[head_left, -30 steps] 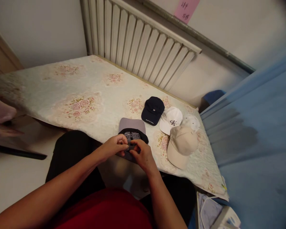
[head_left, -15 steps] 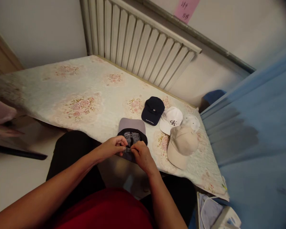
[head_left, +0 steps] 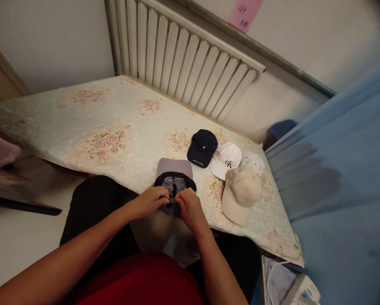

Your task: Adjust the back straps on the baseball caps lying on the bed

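A grey-brimmed black cap (head_left: pixel 174 177) lies upside down at the near edge of the floral table (head_left: pixel 114 127), brim pointing away from me. My left hand (head_left: pixel 150 201) and my right hand (head_left: pixel 190 206) both pinch the strap at the back of this cap, fingertips nearly meeting. To its right lie a navy cap (head_left: pixel 203 147), a white cap with a black logo (head_left: pixel 226 160), a beige cap (head_left: pixel 240 192) and a smaller white cap (head_left: pixel 254 162) partly hidden behind the beige one.
A white radiator (head_left: pixel 183 59) runs along the wall behind the table. A blue curtain or sheet (head_left: pixel 342 182) fills the right side. A pink note (head_left: pixel 243 12) is stuck on the wall. White items (head_left: pixel 291 284) lie at the lower right.
My hands have drawn a little closer together on the cap's back strap and the cap has shifted slightly toward me. The other caps have not moved.
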The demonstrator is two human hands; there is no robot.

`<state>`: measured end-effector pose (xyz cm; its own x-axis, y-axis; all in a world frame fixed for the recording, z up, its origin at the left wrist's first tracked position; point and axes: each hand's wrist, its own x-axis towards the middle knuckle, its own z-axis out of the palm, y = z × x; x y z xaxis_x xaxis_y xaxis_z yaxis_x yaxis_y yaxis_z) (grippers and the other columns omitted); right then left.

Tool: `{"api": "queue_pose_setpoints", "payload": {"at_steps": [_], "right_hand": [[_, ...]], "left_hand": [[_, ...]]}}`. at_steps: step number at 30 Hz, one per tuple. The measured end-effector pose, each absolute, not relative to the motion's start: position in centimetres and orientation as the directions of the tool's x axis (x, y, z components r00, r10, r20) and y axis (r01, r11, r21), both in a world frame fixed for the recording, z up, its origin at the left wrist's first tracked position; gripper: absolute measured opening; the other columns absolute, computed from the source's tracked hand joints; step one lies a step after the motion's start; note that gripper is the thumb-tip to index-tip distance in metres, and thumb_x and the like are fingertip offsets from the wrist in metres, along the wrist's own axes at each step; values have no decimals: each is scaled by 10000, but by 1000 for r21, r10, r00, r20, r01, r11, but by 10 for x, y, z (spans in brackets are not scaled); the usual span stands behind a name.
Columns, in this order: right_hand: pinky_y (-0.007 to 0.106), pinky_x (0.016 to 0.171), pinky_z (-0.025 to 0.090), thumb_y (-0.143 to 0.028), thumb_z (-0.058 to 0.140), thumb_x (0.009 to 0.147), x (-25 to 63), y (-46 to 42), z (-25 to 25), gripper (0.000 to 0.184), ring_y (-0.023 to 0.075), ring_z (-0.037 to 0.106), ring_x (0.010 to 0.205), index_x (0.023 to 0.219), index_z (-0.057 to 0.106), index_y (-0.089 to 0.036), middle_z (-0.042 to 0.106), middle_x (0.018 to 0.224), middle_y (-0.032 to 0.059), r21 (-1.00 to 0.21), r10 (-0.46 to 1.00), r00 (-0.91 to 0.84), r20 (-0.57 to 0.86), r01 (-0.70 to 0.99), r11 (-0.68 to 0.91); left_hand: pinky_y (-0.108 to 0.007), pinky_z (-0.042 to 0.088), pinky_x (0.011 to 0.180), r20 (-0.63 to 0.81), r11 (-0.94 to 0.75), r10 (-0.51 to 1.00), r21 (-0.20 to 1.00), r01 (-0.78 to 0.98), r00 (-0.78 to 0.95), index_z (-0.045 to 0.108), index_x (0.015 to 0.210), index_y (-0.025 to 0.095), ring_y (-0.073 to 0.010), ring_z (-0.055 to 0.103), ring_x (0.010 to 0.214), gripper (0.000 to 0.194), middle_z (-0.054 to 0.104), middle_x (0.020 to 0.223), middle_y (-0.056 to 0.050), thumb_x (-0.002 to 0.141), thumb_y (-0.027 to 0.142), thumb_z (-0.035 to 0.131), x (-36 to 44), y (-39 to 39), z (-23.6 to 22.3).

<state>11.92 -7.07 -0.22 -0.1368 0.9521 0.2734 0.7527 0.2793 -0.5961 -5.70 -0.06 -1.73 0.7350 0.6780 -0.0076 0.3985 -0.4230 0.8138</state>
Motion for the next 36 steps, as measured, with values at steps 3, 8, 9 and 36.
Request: {"api": "queue_pose_setpoints", "payload": {"at_steps": [3, 8, 9, 36], "right_hand": [[297, 750, 406, -125, 501, 842, 127, -72, -6, 118, 175, 514, 821, 803, 583, -201, 593, 798, 20, -644, 944, -56, 324, 718, 263], [373, 901, 427, -108, 454, 837, 152, -73, -28, 232, 207, 543, 989, 1000, 600, -186, 642, 1009, 84, -654, 881, 144, 451, 725, 216], [385, 928, 420, -93, 429, 837, 155, -73, -33, 267, 209, 539, 1025, 1021, 600, -185, 640, 1051, 94, -647, 877, 146, 457, 731, 215], [205, 513, 399, -320, 658, 704, 165, -3, 60, 180, 83, 504, 503, 795, 576, -189, 601, 637, -53, -942, 957, 289, 27, -312, 121]], "left_hand": [[-275, 367, 687, 36, -465, 700, 781, 417, 713, 580, 702, 175, -157, 516, 733, 206, 559, 719, -3, 827, 263, 442, -60, -1, -18], [-375, 315, 940, 228, -595, 682, 725, 347, 695, 597, 726, 196, -225, 471, 1051, 174, 666, 963, -28, 844, 260, 486, -65, 1, -22], [-385, 288, 975, 253, -613, 672, 718, 330, 696, 600, 730, 200, -234, 441, 1113, 167, 669, 977, -23, 846, 253, 492, -65, 1, -22], [-270, 494, 702, -84, 523, 629, 782, -339, 773, 659, 940, 123, -162, 637, 706, 224, 696, 812, -74, 830, 308, 594, -67, 62, 37]]}}
